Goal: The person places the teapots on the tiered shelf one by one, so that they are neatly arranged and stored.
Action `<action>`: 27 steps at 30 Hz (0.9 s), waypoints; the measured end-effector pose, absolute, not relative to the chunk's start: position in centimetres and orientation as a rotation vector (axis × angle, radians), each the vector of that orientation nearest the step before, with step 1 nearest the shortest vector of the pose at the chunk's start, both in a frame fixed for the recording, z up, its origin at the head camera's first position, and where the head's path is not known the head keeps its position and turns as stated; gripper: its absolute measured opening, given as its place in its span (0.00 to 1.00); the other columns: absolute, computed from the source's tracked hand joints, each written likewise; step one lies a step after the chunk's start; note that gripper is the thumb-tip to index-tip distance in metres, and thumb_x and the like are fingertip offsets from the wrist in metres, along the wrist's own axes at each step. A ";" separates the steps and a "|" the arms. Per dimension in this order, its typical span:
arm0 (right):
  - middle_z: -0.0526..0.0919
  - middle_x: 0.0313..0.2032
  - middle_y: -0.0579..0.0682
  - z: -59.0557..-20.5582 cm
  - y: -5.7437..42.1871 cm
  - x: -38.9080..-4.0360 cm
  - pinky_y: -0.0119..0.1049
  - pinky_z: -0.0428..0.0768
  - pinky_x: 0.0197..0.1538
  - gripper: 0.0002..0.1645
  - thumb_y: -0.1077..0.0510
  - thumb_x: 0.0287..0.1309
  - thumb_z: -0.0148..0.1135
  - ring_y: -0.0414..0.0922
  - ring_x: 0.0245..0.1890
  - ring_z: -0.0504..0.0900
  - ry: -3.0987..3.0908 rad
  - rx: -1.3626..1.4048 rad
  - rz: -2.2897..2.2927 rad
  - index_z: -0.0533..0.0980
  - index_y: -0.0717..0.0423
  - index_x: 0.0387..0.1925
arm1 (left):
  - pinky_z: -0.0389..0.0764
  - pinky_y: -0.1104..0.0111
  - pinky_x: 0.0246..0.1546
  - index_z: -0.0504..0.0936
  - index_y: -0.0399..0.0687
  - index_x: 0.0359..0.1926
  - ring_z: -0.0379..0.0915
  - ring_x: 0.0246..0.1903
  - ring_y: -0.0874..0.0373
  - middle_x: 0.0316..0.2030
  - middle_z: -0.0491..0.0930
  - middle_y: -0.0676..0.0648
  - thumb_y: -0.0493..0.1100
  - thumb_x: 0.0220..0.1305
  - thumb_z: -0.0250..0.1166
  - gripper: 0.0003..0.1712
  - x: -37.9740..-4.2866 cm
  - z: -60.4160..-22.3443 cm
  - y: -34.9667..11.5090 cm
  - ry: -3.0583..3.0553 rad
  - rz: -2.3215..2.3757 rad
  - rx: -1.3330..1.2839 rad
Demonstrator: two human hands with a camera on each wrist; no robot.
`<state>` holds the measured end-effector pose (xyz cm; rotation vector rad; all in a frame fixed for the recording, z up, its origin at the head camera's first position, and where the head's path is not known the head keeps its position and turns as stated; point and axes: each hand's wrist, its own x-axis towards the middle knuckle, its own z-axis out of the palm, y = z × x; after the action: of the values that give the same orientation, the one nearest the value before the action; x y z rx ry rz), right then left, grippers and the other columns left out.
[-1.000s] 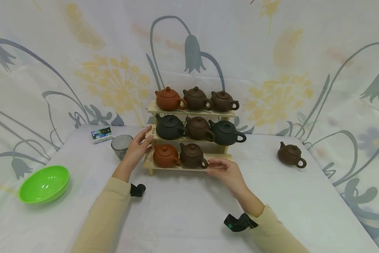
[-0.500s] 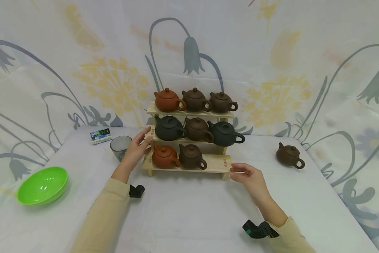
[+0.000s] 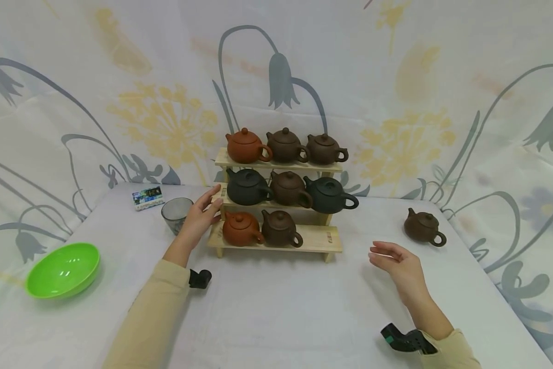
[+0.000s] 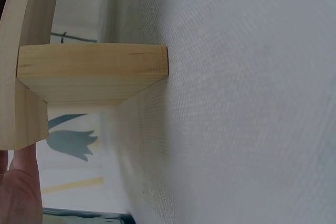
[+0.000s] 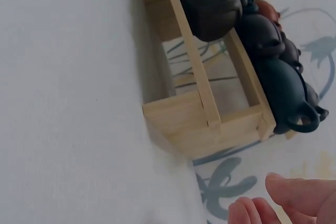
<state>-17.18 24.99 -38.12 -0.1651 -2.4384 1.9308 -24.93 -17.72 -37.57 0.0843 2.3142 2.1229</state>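
Note:
A three-tier wooden stand (image 3: 315, 237) bears small clay teapots. On its bottom shelf are an orange teapot (image 3: 240, 229) and a brown teapot (image 3: 278, 228), left and middle. A black teapot (image 3: 248, 187), a brown one and a dark green teapot (image 3: 328, 195) fill the middle tier; three more line the top. My left hand (image 3: 199, 218) rests its loosely extended fingers against the stand's left side; the left wrist view shows fingertips by the wooden end (image 4: 31, 114). My right hand (image 3: 403, 269), fingers slightly bent and holding nothing, is between the stand and a lone brown teapot (image 3: 422, 226).
A grey glass cup (image 3: 177, 212) stands behind my left wrist, and a small patterned box (image 3: 148, 198) lies farther back. At the left is a green bowl (image 3: 64, 270). A flowered cloth (image 3: 276, 61) hangs behind the white-covered table (image 3: 276, 312).
My right hand has let go of the brown teapot at the bottom shelf and moved right, toward the lone teapot. The left hand has stayed at the stand's side.

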 end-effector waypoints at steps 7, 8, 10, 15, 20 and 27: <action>0.83 0.33 0.39 -38.1 27.3 -16.9 0.30 0.81 0.42 0.12 0.67 0.54 0.65 0.36 0.34 0.82 -2.268 -0.167 2.036 0.80 0.50 0.40 | 0.68 0.56 0.58 0.55 0.55 0.72 0.56 0.64 0.47 0.70 0.48 0.45 0.49 0.70 0.52 0.32 -24.9 -37.5 -17.7 2.311 2.127 0.078; 0.82 0.32 0.38 -38.1 27.6 -16.9 0.30 0.81 0.41 0.13 0.67 0.54 0.65 0.35 0.33 0.82 -2.238 -0.170 2.056 0.80 0.46 0.37 | 0.68 0.56 0.58 0.55 0.55 0.71 0.56 0.64 0.47 0.70 0.48 0.45 0.49 0.70 0.52 0.32 -24.9 -37.5 -17.7 2.311 2.128 0.077; 0.82 0.31 0.38 -38.1 28.2 -17.1 0.29 0.81 0.40 0.15 0.68 0.53 0.65 0.35 0.32 0.82 -2.189 -0.182 2.076 0.80 0.42 0.33 | 0.69 0.57 0.58 0.56 0.56 0.71 0.56 0.63 0.47 0.70 0.48 0.45 0.49 0.70 0.52 0.31 -24.9 -37.5 -17.7 2.309 2.131 0.072; 0.83 0.31 0.40 -40.0 30.9 -18.6 0.31 0.81 0.39 0.12 0.66 0.49 0.69 0.36 0.31 0.83 -2.109 -0.228 2.064 0.81 0.53 0.37 | 0.68 0.56 0.58 0.56 0.55 0.71 0.56 0.63 0.47 0.70 0.48 0.45 0.49 0.70 0.52 0.31 -24.9 -37.5 -17.7 2.300 2.135 0.066; 0.83 0.30 0.42 -42.0 34.3 -20.5 0.31 0.81 0.36 0.26 0.62 0.42 0.75 0.37 0.29 0.84 -2.030 -0.290 2.083 0.77 0.65 0.45 | 0.68 0.56 0.58 0.56 0.56 0.71 0.56 0.63 0.47 0.70 0.48 0.45 0.49 0.70 0.52 0.31 -25.0 -37.7 -17.7 2.297 2.129 0.054; 0.83 0.29 0.42 -43.2 38.0 -22.2 0.31 0.82 0.32 0.18 0.65 0.41 0.75 0.37 0.27 0.83 -1.910 -0.439 2.068 0.80 0.56 0.38 | 0.68 0.56 0.58 0.56 0.55 0.71 0.57 0.63 0.46 0.70 0.49 0.45 0.49 0.70 0.52 0.31 -25.1 -37.7 -17.8 2.301 2.128 0.074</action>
<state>-22.24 38.00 -43.17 -0.4388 -1.9103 2.0685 -25.07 -17.79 -37.69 0.0739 2.3010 2.1281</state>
